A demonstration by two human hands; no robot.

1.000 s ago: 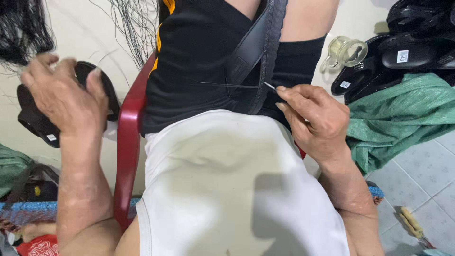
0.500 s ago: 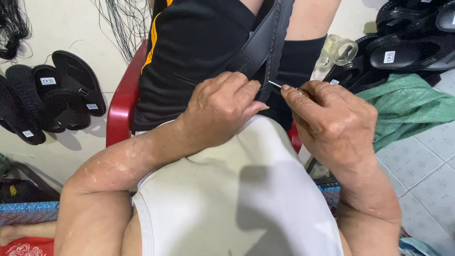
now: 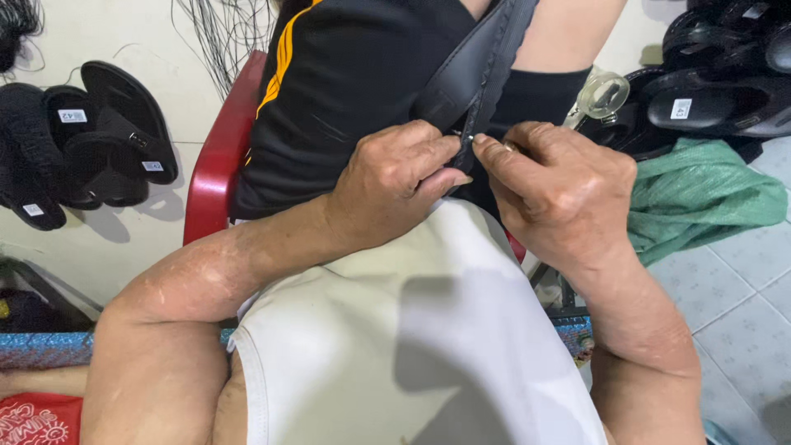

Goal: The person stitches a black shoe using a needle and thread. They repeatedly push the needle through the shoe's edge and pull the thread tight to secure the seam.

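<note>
**Both hands meet on the edge of a black sandal**

The person sits on a red plastic chair (image 3: 216, 156), looking down over a white sleeveless top (image 3: 428, 346) and black shorts with orange stripes (image 3: 346, 91). A black sandal (image 3: 478, 70) lies tilted across the lap, its scalloped edge running from the upper right down toward the hands.

The left hand (image 3: 395, 181) is curled closed, fingers bent inward, with thumb and fingertips pressed on the lower end of the sandal's edge. The right hand (image 3: 560, 185) comes in from the other side, thumb and forefinger pinched tightly together right against that same spot; the tips of the two hands nearly touch. Whatever the right fingers pinch is too small and too hidden to make out.

Around the chair, more footwear lies on the floor: a cluster of black sandals with small white tags (image 3: 91, 140) to the left against the pale wall, and another pile of black sandals (image 3: 717, 91) at the upper right. A crumpled green cloth (image 3: 700, 198) rests just beside the right forearm on the tiled floor (image 3: 741, 305). A clear, glassy object (image 3: 601, 95) shows just above the right hand. Thin dark strands (image 3: 222, 33) hang down the wall behind the chair.
</note>
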